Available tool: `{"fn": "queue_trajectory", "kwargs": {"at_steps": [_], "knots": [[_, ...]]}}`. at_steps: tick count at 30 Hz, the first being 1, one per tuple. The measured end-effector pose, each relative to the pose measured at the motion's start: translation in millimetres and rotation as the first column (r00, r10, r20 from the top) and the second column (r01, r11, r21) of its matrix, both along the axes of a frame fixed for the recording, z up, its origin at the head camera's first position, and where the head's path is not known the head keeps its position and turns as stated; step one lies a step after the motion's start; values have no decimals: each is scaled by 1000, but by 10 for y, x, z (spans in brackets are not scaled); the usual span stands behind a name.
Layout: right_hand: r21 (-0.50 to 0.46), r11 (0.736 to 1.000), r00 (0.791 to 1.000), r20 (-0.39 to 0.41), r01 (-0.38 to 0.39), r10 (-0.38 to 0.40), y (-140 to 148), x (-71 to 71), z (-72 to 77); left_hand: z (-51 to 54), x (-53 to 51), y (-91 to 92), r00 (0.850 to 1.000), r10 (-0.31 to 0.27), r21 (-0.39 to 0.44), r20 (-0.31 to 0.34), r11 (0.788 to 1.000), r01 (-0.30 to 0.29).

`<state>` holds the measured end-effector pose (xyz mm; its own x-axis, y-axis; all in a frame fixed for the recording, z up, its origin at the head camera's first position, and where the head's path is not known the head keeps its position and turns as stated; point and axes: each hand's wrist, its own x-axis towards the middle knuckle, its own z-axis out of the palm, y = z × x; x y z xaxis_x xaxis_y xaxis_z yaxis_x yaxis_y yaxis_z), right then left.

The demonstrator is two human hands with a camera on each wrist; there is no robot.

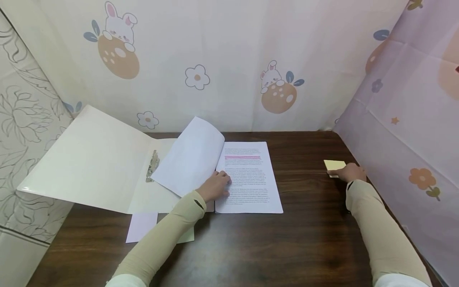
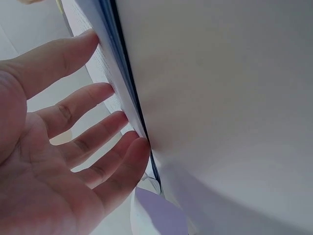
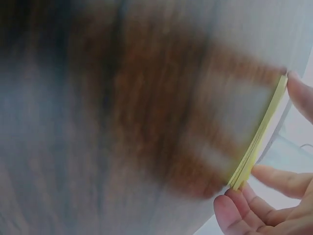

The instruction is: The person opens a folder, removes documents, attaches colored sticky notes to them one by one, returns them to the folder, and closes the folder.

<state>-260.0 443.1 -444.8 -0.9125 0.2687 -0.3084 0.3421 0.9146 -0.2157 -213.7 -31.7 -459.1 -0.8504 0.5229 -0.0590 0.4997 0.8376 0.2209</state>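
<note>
My left hand (image 1: pixel 215 186) rests at the inner edge of a printed page (image 1: pixel 247 187) with a pink highlighted line near its top. In the left wrist view, its fingers (image 2: pixel 80 105) are spread and fairly straight, their tips touching the paper. A blank turned-back sheet (image 1: pixel 191 155) curves up beside it, over the open white binder (image 1: pixel 97 159). At the far right, my right hand (image 1: pixel 349 172) holds a yellow sticky note pad (image 1: pixel 334 165) on the table. The right wrist view has thumb and fingers at opposite ends of the pad (image 3: pixel 259 134).
The binder's metal clip (image 1: pixel 153 165) shows left of the sheets. A lilac paper (image 1: pixel 141 227) and a pale green paper (image 1: pixel 186 236) stick out below the binder on the dark wood table (image 1: pixel 272 247). Patterned curtains (image 1: pixel 229 79) stand behind and along the right side.
</note>
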Motion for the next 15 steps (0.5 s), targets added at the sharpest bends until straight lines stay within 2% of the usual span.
{"fn": "queue_trajectory", "kwargs": {"at_steps": [6,15], "knots": [[-27,999,998,39,44,-43,-21,32,13,-1,13,-2,1000,5,6,20,1000,-5],[-55,998,999,12,45,-44,-42,10,-23,2,10,-10,1000,10,9,23,1000,-10]]}}
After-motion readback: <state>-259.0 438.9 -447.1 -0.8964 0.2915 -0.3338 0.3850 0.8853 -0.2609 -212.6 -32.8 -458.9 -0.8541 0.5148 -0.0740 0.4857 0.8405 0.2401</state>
